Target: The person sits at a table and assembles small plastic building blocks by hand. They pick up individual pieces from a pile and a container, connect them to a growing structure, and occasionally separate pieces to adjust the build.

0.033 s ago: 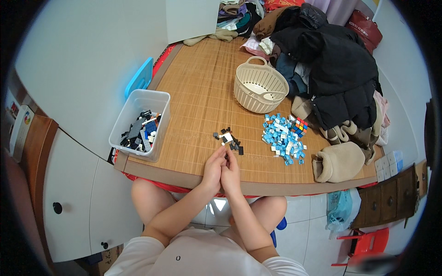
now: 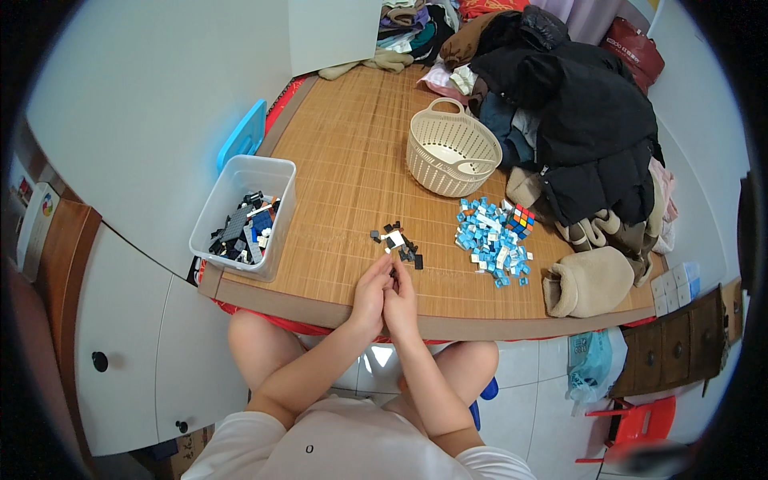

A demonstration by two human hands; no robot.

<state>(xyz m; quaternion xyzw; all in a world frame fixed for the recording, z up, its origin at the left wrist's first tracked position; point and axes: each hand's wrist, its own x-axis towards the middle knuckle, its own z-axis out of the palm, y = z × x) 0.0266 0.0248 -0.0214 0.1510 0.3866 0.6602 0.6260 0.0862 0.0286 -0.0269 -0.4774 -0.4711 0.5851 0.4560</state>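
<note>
My left hand (image 2: pixel 370 294) and my right hand (image 2: pixel 402 302) meet at the near edge of the bamboo mat (image 2: pixel 336 160), closed with their fingertips pressed together. Something small and dark shows between the fingers, but they hide most of it. Just beyond the fingertips lies a small heap of black and dark grey toy bricks (image 2: pixel 409 250), with a white piece (image 2: pixel 395 239) among them. To the right is a larger pile of blue and white bricks (image 2: pixel 490 238). A colourful puzzle cube (image 2: pixel 521 222) rests against that pile's right side.
At left stands a clear plastic box (image 2: pixel 282 208) of mixed bricks, its blue lid (image 2: pixel 243 138) behind it. A cream basket (image 2: pixel 450 164) sits beyond the piles. Dark clothes (image 2: pixel 592 120) are heaped at far right, with a beige rolled fabric item (image 2: pixel 590 282) nearer me.
</note>
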